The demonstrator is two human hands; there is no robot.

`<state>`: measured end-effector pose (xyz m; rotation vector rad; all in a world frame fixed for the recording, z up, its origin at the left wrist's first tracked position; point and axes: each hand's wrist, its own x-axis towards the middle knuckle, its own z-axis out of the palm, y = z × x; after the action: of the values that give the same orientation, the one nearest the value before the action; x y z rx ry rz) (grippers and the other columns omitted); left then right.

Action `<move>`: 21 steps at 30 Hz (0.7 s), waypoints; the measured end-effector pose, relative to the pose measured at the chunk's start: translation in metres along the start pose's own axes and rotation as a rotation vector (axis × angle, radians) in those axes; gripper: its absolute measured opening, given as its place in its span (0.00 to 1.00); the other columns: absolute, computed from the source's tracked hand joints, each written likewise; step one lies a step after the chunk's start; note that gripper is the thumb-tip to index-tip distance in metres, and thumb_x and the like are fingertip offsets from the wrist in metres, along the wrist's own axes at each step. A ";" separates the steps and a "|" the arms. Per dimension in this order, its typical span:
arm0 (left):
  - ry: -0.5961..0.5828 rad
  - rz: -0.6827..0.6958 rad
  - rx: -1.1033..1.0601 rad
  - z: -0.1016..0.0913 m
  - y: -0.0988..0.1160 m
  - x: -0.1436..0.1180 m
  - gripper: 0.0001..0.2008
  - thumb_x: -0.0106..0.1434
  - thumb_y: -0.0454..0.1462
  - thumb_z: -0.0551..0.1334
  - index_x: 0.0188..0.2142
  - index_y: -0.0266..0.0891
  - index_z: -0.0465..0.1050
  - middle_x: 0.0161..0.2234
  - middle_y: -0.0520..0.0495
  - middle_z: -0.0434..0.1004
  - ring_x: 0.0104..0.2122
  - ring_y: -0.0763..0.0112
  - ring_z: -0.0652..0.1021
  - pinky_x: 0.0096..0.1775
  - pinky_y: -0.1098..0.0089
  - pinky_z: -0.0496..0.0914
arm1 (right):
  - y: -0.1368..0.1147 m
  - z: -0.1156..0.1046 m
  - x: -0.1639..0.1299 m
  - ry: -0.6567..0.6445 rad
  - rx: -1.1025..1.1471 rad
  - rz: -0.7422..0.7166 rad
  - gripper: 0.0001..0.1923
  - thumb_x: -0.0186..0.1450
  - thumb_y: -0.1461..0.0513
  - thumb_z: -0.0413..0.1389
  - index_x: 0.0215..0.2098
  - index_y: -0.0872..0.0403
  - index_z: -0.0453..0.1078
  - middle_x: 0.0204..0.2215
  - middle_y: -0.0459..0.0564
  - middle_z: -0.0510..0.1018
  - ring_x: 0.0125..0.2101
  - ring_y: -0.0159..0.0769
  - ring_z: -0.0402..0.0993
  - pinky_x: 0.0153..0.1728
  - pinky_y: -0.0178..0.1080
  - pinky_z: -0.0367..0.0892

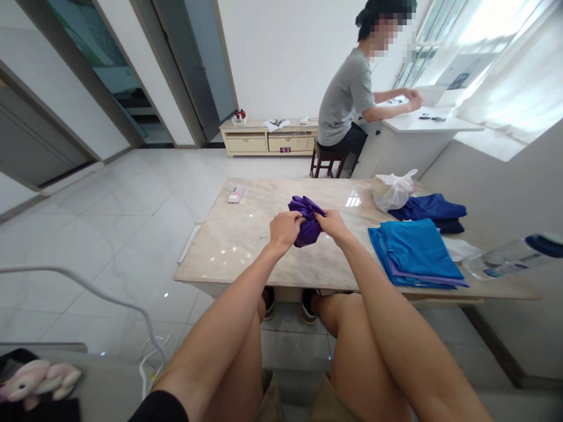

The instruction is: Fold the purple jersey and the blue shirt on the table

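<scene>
While both hands, left hand point(285, 227) and right hand point(333, 224), pinch the bunched purple cloth point(305, 220) above the table point(246, 234), the slick fabric may slip and unravel.

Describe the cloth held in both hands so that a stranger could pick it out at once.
On the marble table, near its middle, both hands clutch a purple cloth. Unlike the flat blue stack on the right, it is bunched and shiny.

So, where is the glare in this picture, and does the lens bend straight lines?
Head view: the window at top right is washed out white; small bright reflections sit on the marble table; door frames and floor lines curve near the edges; both hands and the purple cloth look sharp.
</scene>
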<state>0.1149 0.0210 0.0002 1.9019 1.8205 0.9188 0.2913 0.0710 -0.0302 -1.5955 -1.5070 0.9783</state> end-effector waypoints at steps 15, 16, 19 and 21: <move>0.019 -0.045 -0.050 0.000 -0.004 0.002 0.04 0.68 0.39 0.74 0.35 0.51 0.88 0.39 0.43 0.89 0.46 0.52 0.84 0.53 0.61 0.71 | 0.008 -0.004 0.004 0.067 -0.005 -0.074 0.14 0.63 0.55 0.57 0.33 0.55 0.80 0.26 0.47 0.78 0.30 0.38 0.71 0.34 0.39 0.66; 0.026 -0.057 -0.073 0.000 -0.003 0.002 0.04 0.67 0.39 0.75 0.34 0.51 0.88 0.39 0.44 0.88 0.46 0.52 0.84 0.53 0.61 0.71 | 0.008 -0.004 0.004 0.069 -0.002 -0.075 0.14 0.63 0.55 0.57 0.33 0.55 0.80 0.27 0.47 0.78 0.30 0.39 0.72 0.34 0.39 0.66; 0.035 -0.089 -0.122 -0.001 -0.002 0.002 0.06 0.66 0.38 0.75 0.31 0.50 0.86 0.38 0.44 0.88 0.47 0.52 0.84 0.54 0.60 0.71 | 0.010 -0.003 0.006 0.075 0.002 -0.076 0.15 0.64 0.54 0.56 0.34 0.55 0.80 0.28 0.48 0.79 0.31 0.39 0.72 0.35 0.39 0.67; 0.039 -0.108 -0.150 -0.003 -0.001 0.001 0.07 0.65 0.37 0.76 0.29 0.49 0.85 0.37 0.44 0.88 0.46 0.52 0.83 0.54 0.60 0.71 | 0.013 -0.002 0.007 0.075 -0.003 -0.074 0.15 0.64 0.54 0.56 0.35 0.55 0.80 0.28 0.48 0.80 0.32 0.39 0.73 0.35 0.39 0.67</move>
<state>0.1124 0.0220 0.0018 1.6900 1.8024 1.0307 0.2993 0.0774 -0.0406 -1.5506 -1.5055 0.8665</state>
